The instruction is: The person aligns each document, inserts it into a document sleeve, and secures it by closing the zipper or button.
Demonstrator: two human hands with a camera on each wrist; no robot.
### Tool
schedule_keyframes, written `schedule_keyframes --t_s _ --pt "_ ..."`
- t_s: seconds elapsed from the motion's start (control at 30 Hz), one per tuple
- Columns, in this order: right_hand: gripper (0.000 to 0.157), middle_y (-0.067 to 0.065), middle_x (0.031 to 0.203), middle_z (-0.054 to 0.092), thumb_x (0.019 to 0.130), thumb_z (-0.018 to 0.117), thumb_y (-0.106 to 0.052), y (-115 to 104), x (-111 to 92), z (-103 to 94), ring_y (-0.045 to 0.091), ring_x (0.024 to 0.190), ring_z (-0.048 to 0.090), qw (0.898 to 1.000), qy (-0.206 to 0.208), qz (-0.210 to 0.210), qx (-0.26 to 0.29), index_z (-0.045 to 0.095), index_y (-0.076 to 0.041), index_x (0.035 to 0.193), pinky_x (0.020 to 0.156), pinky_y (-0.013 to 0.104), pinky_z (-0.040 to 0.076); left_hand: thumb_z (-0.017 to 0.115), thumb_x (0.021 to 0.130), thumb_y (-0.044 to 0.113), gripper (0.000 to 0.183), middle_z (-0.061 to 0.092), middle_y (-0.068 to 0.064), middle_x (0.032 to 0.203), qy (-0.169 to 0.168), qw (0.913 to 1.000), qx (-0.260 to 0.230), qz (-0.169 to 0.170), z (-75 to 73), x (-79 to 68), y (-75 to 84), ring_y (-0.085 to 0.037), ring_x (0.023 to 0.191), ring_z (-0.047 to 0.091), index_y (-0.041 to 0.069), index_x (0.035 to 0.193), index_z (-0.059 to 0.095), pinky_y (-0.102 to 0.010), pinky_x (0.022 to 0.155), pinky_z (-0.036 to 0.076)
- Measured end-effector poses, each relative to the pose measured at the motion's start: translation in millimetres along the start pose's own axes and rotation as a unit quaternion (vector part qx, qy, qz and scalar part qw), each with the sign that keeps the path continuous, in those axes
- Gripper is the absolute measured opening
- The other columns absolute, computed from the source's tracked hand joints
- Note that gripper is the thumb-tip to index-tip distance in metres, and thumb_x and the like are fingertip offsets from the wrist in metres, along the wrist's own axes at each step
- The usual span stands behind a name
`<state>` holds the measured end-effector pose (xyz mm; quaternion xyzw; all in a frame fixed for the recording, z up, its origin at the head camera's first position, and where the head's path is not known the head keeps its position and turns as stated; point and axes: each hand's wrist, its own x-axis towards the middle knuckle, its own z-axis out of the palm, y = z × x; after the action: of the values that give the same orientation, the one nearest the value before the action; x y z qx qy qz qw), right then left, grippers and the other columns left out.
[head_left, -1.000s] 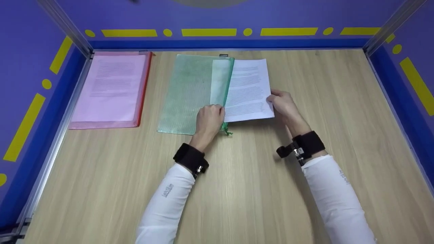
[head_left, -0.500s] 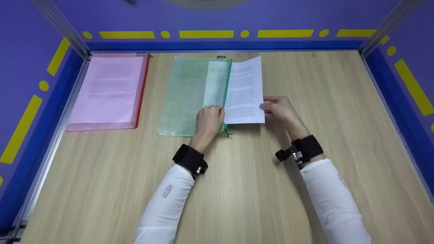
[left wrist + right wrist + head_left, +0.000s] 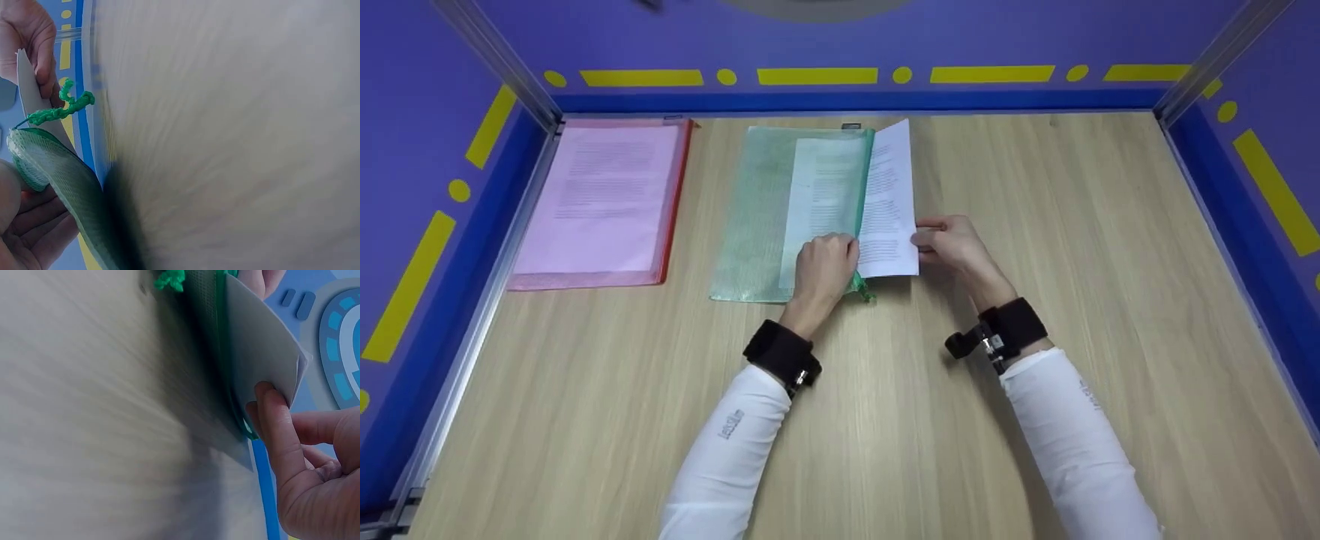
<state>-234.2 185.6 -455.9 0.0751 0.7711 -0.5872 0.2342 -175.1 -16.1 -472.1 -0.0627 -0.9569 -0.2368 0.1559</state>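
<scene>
A green translucent mesh zip pouch [image 3: 761, 217] lies at the middle back of the table, its open edge facing right. Printed paper sheets [image 3: 891, 217] are partly inside it, and their right part sticks out past the green edge. My left hand [image 3: 825, 266] grips the pouch near the lower end of its opening; in the left wrist view its fingers sit behind the mesh, below a green braided pull cord [image 3: 62, 108]. With thumb and fingers, my right hand [image 3: 956, 244] pinches the right edge of the sheets, which bow upward in the right wrist view.
A pink pouch with a red edge [image 3: 679, 202], holding printed sheets, lies at the back left. Blue walls with yellow marks [image 3: 817, 76] enclose the wooden table [image 3: 885, 420] at the back and sides. Each wrist wears a black strap [image 3: 781, 351].
My right hand has moved left, pushing the sheets farther into the green pouch, so less paper shows outside. My left hand stays on the pouch's edge. The pink pouch has not moved.
</scene>
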Motion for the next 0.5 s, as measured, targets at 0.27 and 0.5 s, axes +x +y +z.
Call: schedule_keyframes --t_s 0.27,0.5 --pt "0.044 0.022 0.130 0.062 0.095 0.060 -0.008 -2.2 1.5 15.0 0.013 0.092 0.068 1.000 0.006 -0.001 0.011 0.055 0.003 0.137 0.074 0.019 0.058 0.056 0.098 0.014 0.039 0.066 -0.010 0.062 -0.001 1.0000 -0.009 0.001 -0.7 0.8 1.3 -0.019 0.056 0.059 0.003 0.062 0.063 -0.038 0.053 0.053" --pt "0.041 0.020 0.128 0.063 0.095 0.060 -0.009 -6.3 4.2 22.5 0.011 0.089 0.068 1.000 0.000 -0.005 0.004 0.058 0.002 0.134 0.072 0.018 0.058 0.057 0.099 0.016 0.036 0.069 -0.011 0.067 -0.007 1.0000 -0.004 0.001 0.5 3.9 4.5 -0.024 0.061 0.068 0.003 0.068 0.068 -0.038 0.056 0.055"
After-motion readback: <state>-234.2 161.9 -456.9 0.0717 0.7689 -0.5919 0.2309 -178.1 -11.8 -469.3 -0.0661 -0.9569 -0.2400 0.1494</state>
